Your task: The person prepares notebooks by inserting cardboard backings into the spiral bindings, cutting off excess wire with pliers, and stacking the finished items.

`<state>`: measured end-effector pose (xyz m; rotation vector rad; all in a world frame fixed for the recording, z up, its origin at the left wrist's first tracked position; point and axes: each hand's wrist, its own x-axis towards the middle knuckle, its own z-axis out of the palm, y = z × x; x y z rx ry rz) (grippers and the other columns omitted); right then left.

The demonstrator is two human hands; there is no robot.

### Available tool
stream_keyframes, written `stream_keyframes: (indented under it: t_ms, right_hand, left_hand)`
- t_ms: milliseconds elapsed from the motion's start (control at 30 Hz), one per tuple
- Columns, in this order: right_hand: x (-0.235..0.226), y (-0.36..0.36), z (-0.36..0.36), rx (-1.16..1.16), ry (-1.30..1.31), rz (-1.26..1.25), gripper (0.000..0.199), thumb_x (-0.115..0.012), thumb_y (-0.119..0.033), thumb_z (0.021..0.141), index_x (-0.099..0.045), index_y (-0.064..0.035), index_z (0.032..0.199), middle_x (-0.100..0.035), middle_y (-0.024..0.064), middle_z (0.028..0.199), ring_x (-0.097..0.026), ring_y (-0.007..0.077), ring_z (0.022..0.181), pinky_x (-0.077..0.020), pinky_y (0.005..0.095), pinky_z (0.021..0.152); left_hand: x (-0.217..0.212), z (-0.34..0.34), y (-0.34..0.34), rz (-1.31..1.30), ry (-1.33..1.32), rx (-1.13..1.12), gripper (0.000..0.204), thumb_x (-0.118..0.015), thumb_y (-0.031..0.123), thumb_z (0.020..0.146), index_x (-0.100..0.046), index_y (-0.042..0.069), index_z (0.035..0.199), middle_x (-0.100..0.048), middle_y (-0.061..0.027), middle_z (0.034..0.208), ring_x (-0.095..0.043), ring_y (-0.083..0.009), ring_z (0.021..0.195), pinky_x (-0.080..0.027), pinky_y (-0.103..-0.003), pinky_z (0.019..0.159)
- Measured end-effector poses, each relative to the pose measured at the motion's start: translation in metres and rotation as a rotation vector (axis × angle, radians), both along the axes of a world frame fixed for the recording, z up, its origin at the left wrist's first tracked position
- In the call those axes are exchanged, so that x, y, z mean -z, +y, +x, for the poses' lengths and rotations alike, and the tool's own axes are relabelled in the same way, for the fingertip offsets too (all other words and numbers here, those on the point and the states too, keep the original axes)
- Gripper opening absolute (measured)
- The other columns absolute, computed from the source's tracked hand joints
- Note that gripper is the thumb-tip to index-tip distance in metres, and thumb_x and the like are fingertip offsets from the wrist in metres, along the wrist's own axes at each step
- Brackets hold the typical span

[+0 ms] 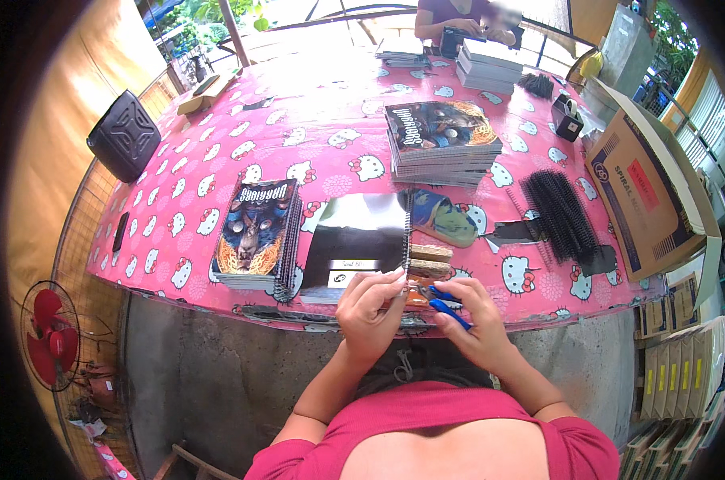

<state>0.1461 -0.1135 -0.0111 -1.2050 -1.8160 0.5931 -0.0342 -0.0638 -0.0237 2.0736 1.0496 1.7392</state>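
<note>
A spiral-bound book with a glossy black cover (350, 236) lies at the table's near edge, its black coil along the right side. My left hand (370, 314) is closed at the book's lower right corner, fingers pinching near the coil end. In my right hand (478, 324) are pliers with blue handles (450, 314), their metal jaws close to that same coil end. Whether the jaws touch the wire is too small to tell. Just beyond the pliers sit small wooden blocks (430, 260), with a patterned cloth-like piece (444, 220) behind them.
Illustrated spiral books are stacked left (254, 240) and farther back (442, 132). Loose black coils (561, 214) lie to the right, beside a cardboard box (646, 184). A tape dispenser (568, 120) stands behind. Across the table a person (458, 20) handles something near more stacked books (488, 68).
</note>
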Motion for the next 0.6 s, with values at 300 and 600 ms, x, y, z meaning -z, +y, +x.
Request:
stream_keyframes:
  t_ms: [300, 600]
  right_hand:
    - [-0.003, 0.000, -0.006, -0.086, 0.072, -0.094, 0.038, -0.065, -0.019, 0.087, -0.056, -0.0020, 0.120, -0.058, 0.0156, 0.105, -0.060, 0.0270, 0.097, -0.0515, 0.0354, 0.079]
    - [0.008, 0.018, 0.001, -0.276, 0.816, -0.820, 0.032, -0.059, -0.025, 0.093, -0.060, 0.0001, 0.113, -0.064, 0.0143, 0.100, -0.064, 0.0207, 0.086, -0.0534, 0.0317, 0.068]
  left_hand:
    - [-0.001, -0.003, -0.001, 0.007, -0.027, -0.012, 0.022, -0.075, -0.010, 0.065, -0.068, 0.001, 0.083, -0.071, -0.0124, 0.088, -0.066, -0.0211, 0.079, -0.053, -0.030, 0.068]
    - [-0.003, -0.027, 0.019, 0.222, 0.012, -0.121, 0.020, -0.074, -0.005, 0.072, -0.059, 0.003, 0.083, -0.070, -0.0128, 0.091, -0.067, -0.0234, 0.083, -0.054, -0.033, 0.072]
